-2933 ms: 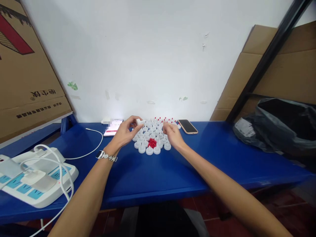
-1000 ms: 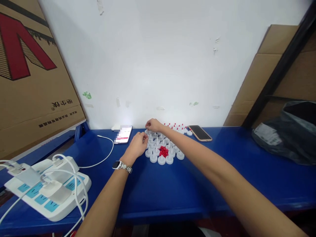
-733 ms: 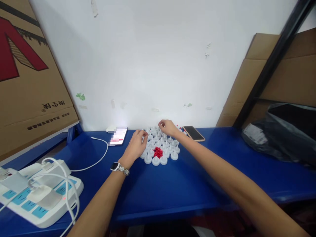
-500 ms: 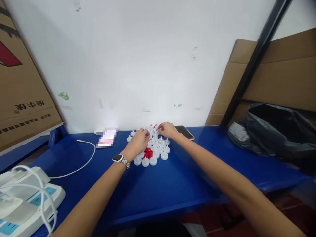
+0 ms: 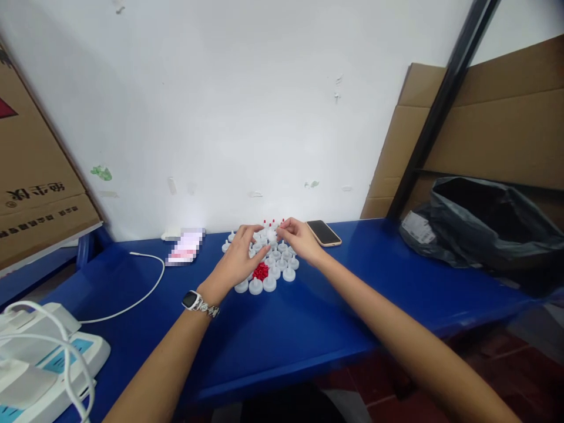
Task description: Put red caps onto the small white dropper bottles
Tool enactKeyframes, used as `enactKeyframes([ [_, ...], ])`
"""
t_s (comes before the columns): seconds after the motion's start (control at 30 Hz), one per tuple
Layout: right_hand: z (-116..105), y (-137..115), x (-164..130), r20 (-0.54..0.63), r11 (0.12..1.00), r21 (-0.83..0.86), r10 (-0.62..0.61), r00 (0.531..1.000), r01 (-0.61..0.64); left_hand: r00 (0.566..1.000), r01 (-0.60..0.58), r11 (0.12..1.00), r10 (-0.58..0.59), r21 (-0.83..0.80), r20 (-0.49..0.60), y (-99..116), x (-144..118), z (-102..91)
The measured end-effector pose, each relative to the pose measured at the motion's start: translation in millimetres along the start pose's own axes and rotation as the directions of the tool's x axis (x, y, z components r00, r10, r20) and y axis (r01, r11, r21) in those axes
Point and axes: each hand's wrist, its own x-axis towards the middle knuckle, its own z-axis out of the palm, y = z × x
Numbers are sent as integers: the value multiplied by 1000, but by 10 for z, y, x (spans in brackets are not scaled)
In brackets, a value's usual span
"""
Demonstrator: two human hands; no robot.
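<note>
Many white round caps with thin nozzles point(image 5: 269, 284) stand upright in a cluster on the blue table. A pile of small red tips point(image 5: 261, 271) lies among them. Several nozzles at the back carry red tips point(image 5: 273, 221). My left hand point(image 5: 238, 257) hovers over the left of the cluster, thumb and fingers apart, covering some caps. My right hand point(image 5: 302, 239) pinches at the back right, thumb and forefinger together at a white nozzle cap point(image 5: 271, 236) that looks raised between my hands; its exact grip is partly hidden.
A phone point(image 5: 324, 232) lies right of my right hand, and another lit, blurred-out phone point(image 5: 185, 247) lies left. A white cable point(image 5: 150, 294) runs to a power strip point(image 5: 94, 355). Cardboard point(image 5: 400, 135) and a dark plastic bag point(image 5: 489, 223) are at right, a carton point(image 5: 39, 153) at left.
My left hand has opened, thumb now spread from the fingers. My right hand has come slightly nearer with a white nozzle cap at its fingertips. The view has shifted a little.
</note>
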Motion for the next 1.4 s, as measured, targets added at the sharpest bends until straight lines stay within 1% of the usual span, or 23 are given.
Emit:
enactKeyframes([
  [0.07,80,-22,-167,-4,992,122,32,999,-31,1000,-11,1000,12,-24,27,59,-2,30],
  [0.13,149,-22,-270,-11,988,151,26,1000,-24,998,-16,998,19,-66,52,109,-1,44],
  [0.23,205,-1,-320,-4,996,86,-15,1000,15,998,-19,990,28,-137,60,164,-3,17],
  [0.33,226,40,-305,-26,1000,4,-18,1000,18,997,-52,984,62,-170,49,185,-12,-41],
  [0.4,239,60,-293,-32,999,-39,-21,999,19,994,-81,982,93,-172,64,180,-17,-73],
  [0.47,256,50,-291,-12,997,-76,-25,1000,24,991,-78,980,97,-183,94,167,-18,-93],
  [0.53,277,4,-300,-1,993,-110,-40,999,40,990,-38,977,65,-212,123,150,-14,-101],
  [0.63,302,-90,-315,-25,980,-179,-90,996,84,989,45,956,-1,-288,148,103,2,-117],
  [0.73,288,-142,-312,-69,969,-219,-133,989,115,986,137,926,-95,-351,134,-13,17,-184],
  [0.77,275,-143,-308,-78,967,-225,-138,987,117,986,157,917,-128,-367,103,-68,17,-218],
  [0.83,248,-127,-300,-39,959,-255,-135,990,121,982,187,906,-181,-379,53,-178,7,-287],
  [0.9,234,-101,-296,74,931,-328,-144,987,160,984,180,926,-170,-331,58,-259,-11,-332],
  [0.97,235,-80,-294,175,888,-399,-171,970,229,985,169,950,-153,-262,83,-288,-30,-343],
  [1.03,234,-70,-291,210,862,-428,-197,957,272,983,163,963,-142,-213,112,-274,-43,-333],
  [1.1,220,-69,-288,206,873,-412,-189,960,261,983,155,969,-131,-193,131,-243,-49,-319],
  [1.2,189,-65,-284,168,929,-325,-129,977,178,984,136,974,-113,-179,136,-199,-48,-299],
  [1.3,181,-44,-277,117,981,-157,-100,988,118,986,121,978,-99,-171,131,-127,-36,-253],
  [1.4,164,-34,-260,87,994,-3,-109,990,110,988,110,977,-87,-183,127,-1,-11,-173],
])
